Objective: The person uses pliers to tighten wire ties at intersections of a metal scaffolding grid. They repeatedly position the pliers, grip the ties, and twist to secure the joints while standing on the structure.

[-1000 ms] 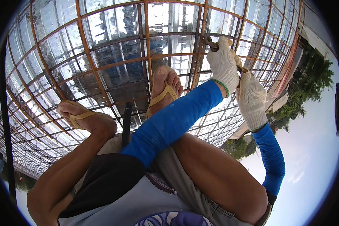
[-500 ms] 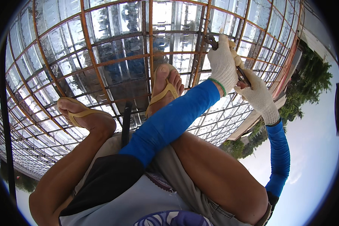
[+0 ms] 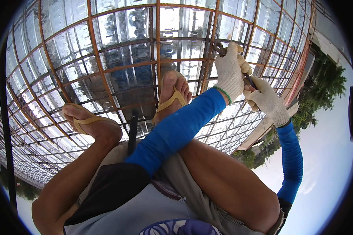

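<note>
My left hand (image 3: 229, 72), in a white knit glove, is closed around a pair of dark metal pincers (image 3: 219, 49), whose rounded head sticks out beyond the glove. That head lies close to a crossing of rusty rebar (image 3: 213, 37); whether it touches the bar or any wire, I cannot tell. Lower and to the right, my right hand (image 3: 268, 102), gloved too, has its fingers closed on the handle end. Both handles show only in part between the gloves. Blue sleeves cover both forearms, the left one reaching across my body.
A rebar grid (image 3: 121, 67) spreads over shiny ribbed metal sheets (image 3: 184, 25). My feet in yellow flip-flops (image 3: 171, 101) rest on it. A dark upright bar (image 3: 6, 137) stands at far left, a black strip (image 3: 133, 131) between my legs. Trees (image 3: 321, 84) rise past the right edge.
My view has shifted slightly, so the grid sits lower in the picture. The pincers' head has swung a little lower and left; both hands keep their hold.
</note>
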Tool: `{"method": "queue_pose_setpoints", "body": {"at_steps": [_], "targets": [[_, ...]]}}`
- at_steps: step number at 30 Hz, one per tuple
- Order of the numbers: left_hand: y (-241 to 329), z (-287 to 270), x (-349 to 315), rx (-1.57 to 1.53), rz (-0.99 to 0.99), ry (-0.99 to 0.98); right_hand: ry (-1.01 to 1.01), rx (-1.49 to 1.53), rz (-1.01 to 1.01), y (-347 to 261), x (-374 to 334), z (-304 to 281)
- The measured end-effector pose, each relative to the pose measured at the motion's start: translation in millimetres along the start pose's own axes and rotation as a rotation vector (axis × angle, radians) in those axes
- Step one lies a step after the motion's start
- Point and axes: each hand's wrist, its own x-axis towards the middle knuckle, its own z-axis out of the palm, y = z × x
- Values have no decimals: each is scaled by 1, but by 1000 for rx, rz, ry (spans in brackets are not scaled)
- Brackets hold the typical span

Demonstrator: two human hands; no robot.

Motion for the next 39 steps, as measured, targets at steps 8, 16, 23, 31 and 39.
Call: {"method": "queue_pose_setpoints", "body": {"at_steps": [8,16,23,31,39], "targets": [[-7,-3,4,177,98,152,313,-812,-110,26,14,37],[5,-3,-4,47,6,-12,-264,316,257,-13,9,-9],[-1,7,1,127,100,224,451,-783,-300,20,-1,48],[9,-18,-1,180,14,-91,-365,725,248,2,6,-3],[-4,-1,-3,139,106,152,452,-815,-244,19,-4,55]]}}
